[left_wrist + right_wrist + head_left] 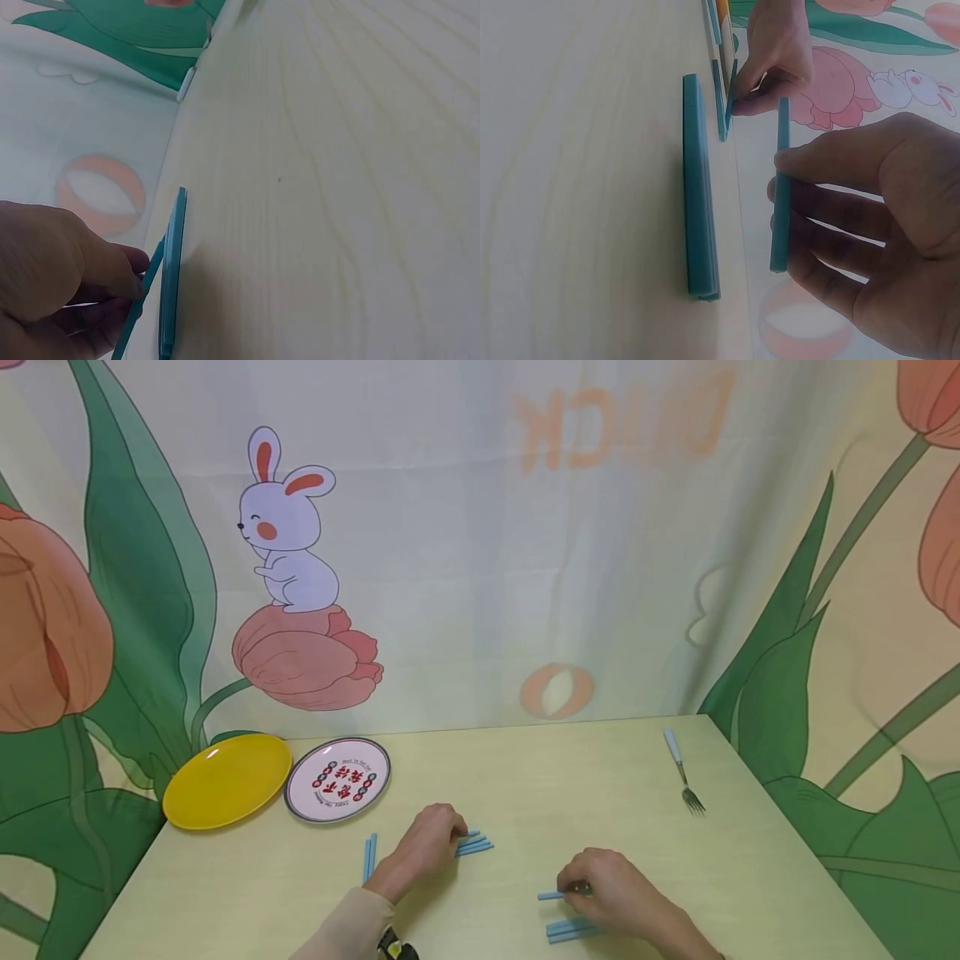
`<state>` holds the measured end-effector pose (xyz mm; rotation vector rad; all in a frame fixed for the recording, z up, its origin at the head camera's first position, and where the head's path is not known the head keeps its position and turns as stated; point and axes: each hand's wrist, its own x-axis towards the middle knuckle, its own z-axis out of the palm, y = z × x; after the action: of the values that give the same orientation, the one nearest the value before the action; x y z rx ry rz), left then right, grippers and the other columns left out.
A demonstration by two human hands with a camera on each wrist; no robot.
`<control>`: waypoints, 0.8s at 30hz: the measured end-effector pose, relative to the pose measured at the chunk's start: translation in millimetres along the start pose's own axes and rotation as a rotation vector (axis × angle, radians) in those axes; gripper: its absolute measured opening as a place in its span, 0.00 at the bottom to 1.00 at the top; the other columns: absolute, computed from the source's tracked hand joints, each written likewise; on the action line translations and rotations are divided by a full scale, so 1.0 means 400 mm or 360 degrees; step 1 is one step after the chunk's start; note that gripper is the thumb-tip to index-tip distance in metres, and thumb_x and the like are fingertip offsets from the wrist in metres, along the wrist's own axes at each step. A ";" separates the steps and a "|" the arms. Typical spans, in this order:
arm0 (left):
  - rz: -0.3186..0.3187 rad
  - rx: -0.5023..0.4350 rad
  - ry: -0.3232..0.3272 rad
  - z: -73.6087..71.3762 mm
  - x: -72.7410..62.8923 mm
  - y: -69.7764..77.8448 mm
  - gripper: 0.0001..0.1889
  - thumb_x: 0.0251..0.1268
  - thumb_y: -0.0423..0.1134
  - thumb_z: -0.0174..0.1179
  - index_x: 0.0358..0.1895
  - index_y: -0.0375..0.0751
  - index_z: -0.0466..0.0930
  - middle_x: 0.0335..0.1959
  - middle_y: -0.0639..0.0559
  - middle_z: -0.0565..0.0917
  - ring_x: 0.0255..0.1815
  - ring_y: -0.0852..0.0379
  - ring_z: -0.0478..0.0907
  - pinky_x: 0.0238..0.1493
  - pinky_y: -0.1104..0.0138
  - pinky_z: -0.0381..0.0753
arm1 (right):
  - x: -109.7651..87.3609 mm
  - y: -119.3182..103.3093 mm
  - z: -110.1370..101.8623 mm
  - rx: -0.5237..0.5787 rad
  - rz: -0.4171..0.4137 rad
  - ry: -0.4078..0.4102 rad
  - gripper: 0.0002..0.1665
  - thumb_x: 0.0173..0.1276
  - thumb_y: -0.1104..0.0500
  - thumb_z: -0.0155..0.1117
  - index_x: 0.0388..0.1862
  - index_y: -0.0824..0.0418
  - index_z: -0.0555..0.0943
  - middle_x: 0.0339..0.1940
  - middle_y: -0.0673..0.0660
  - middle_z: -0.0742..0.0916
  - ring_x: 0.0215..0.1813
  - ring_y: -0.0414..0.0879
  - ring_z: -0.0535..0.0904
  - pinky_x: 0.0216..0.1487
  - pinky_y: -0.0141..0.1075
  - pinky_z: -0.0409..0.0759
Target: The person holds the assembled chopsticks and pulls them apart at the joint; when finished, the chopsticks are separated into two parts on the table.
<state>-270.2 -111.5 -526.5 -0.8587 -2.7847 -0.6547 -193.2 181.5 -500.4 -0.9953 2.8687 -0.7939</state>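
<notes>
Plainly red-lettered plate [306, 782], blue sticks [697, 187]

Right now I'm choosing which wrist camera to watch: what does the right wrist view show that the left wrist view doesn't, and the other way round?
Only the right wrist view shows the right hand, pinching a blue stick, and the printed rabbit.
Only the left wrist view shows the fork's pale handle.
Both show the left hand, other blue sticks and part of the tabletop.
</notes>
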 end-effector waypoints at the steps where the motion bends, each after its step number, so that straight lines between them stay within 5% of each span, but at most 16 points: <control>1: 0.0001 0.0000 0.0000 0.001 0.000 0.000 0.10 0.51 0.22 0.60 0.31 0.35 0.89 0.27 0.51 0.84 0.31 0.55 0.80 0.38 0.64 0.80 | 0.000 0.000 0.001 0.0001 -0.0011 0.0002 0.01 0.59 0.60 0.71 0.30 0.54 0.87 0.29 0.40 0.86 0.32 0.30 0.76 0.34 0.27 0.77; 24: -0.0062 -0.0048 -0.0045 0.005 -0.005 -0.002 0.10 0.55 0.23 0.59 0.32 0.37 0.89 0.29 0.52 0.84 0.34 0.56 0.80 0.42 0.63 0.81 | -0.007 0.002 0.007 -0.0014 -0.0077 -0.0032 0.06 0.57 0.62 0.72 0.31 0.51 0.87 0.30 0.40 0.86 0.34 0.32 0.77 0.36 0.29 0.77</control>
<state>-269.1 -112.2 -529.2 -0.8274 -2.8305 -0.6981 -191.2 182.4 -503.6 -1.0707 2.8439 -0.7702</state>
